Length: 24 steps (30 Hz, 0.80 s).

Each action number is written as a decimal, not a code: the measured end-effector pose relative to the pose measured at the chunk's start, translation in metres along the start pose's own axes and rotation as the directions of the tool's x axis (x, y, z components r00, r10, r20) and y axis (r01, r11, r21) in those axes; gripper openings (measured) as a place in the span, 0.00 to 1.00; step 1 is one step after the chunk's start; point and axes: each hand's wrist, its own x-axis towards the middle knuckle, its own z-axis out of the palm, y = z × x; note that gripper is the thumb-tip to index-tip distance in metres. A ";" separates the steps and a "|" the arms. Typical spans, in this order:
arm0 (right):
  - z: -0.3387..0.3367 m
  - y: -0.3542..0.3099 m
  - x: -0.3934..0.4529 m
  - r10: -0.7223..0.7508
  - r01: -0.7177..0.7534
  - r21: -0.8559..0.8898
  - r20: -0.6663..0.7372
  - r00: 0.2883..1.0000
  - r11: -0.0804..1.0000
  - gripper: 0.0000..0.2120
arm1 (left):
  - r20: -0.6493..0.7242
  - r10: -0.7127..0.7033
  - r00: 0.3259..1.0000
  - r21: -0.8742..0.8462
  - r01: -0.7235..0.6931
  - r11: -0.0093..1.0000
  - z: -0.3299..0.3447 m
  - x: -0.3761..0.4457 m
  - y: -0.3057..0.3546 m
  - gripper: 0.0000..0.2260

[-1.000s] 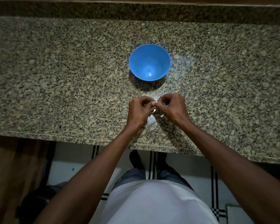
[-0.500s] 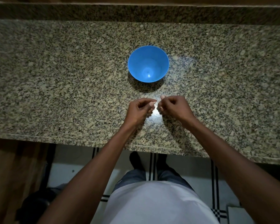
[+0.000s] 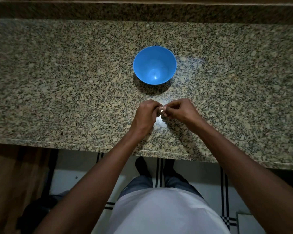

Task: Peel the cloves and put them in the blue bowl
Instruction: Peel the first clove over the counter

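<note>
Speckled granite counter (image 3: pixel 57 92) fills most of what we see, dimly lit, with a bright patch of glare near its front edge. We stand at that front edge, and our left hand (image 3: pixel 145 115) and right hand (image 3: pixel 181 112) meet just above the glare, fingers of both curled inward, the fingertips touching. Between them we pinch a small pale clove (image 3: pixel 162 110); only a sliver of it shows, the rest hidden behind our knuckles, so we cannot tell how much skin is on it. Farther back, near the middle of the counter and apart from our hands, sits the blue bowl (image 3: pixel 155 51), upright, its inside showing only a light reflection. Below the counter edge, our white shirt (image 3: pixel 166 211) covers much of the tiled floor (image 3: pixel 69 168), and the dark shapes at the lower left are too dim to identify.
</note>
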 end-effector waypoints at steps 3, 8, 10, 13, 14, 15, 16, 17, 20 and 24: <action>0.002 0.000 0.001 0.032 -0.034 0.084 0.023 0.999 0.996 0.07 | 0.062 0.090 0.994 0.153 -0.099 0.983 0.001 0.002 -0.005 0.06; 0.007 0.000 0.000 0.052 -0.042 0.210 -0.041 0.998 0.977 0.07 | -0.004 0.070 0.998 0.068 -0.070 0.995 0.001 0.005 -0.008 0.03; 0.010 0.000 0.000 0.073 -0.058 0.274 -0.046 0.996 0.960 0.08 | -0.036 0.038 0.999 0.012 -0.037 0.999 0.004 0.004 -0.009 0.04; 0.012 0.000 0.002 0.100 -0.081 0.370 -0.032 0.994 0.925 0.08 | -0.062 -0.001 0.998 -0.052 -0.003 0.999 0.005 0.003 -0.007 0.06; 0.013 0.001 0.003 0.110 -0.088 0.401 -0.030 0.994 0.912 0.08 | -0.066 -0.009 0.998 -0.068 0.004 0.998 0.005 0.003 -0.006 0.06; 0.013 0.001 0.003 0.119 -0.095 0.433 -0.029 0.992 0.897 0.06 | -0.071 -0.012 0.997 -0.078 0.006 0.997 0.004 0.003 -0.005 0.07; 0.013 0.000 0.004 0.125 -0.099 0.458 -0.026 0.992 0.883 0.06 | -0.073 -0.011 0.997 -0.082 0.005 0.997 0.003 0.004 -0.003 0.08; 0.015 0.000 0.005 0.127 -0.101 0.476 -0.022 0.992 0.874 0.05 | -0.071 -0.009 0.997 -0.088 0.002 0.996 0.003 0.004 -0.001 0.08; 0.019 -0.002 0.007 0.111 -0.082 0.444 -0.041 0.993 0.892 0.02 | -0.067 -0.046 0.997 -0.146 0.036 0.989 0.005 0.003 0.003 0.08; 0.024 0.001 0.009 0.092 -0.048 0.363 -0.104 0.990 0.931 0.04 | -0.029 -0.230 0.973 -0.279 0.213 0.936 0.011 0.000 0.010 0.10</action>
